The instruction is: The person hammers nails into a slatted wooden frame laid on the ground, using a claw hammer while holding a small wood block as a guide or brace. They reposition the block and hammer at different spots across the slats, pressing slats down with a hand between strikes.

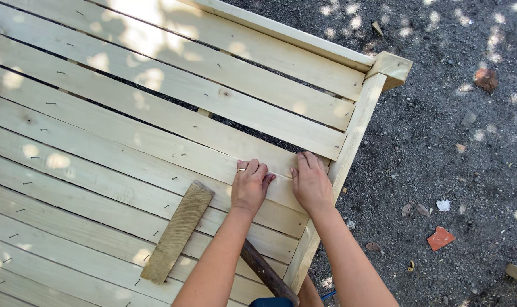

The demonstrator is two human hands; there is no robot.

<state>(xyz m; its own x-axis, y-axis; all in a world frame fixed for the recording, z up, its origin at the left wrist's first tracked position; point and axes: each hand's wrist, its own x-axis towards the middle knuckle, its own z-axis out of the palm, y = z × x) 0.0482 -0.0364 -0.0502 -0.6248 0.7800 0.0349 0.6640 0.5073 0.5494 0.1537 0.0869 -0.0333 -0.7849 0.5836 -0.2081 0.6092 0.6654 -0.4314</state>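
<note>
Both hands pressed flat on pale wooden slat [156,145] of slatted panel [128,85], near its right end by side rail [355,133]. Left hand [249,185]: fingers curled loosely, ring worn, nothing gripped. Right hand [311,182]: fingers extended, fingertips at slat's upper edge, nothing grasped; slat apparently steadied in line. 1 rough wood block [178,232] laid loose on slats beside left forearm; dark handle [267,274] seen below wrist. Gravel ground [451,142] at right.

Pale yellowish slats [156,131] dappled with sunlight under both hands, darker tan ridged wood block [178,231] left of the left hand [250,186], dark grey gravel [468,142] and orange-red shard [441,237] right of the right hand [311,183].
</note>
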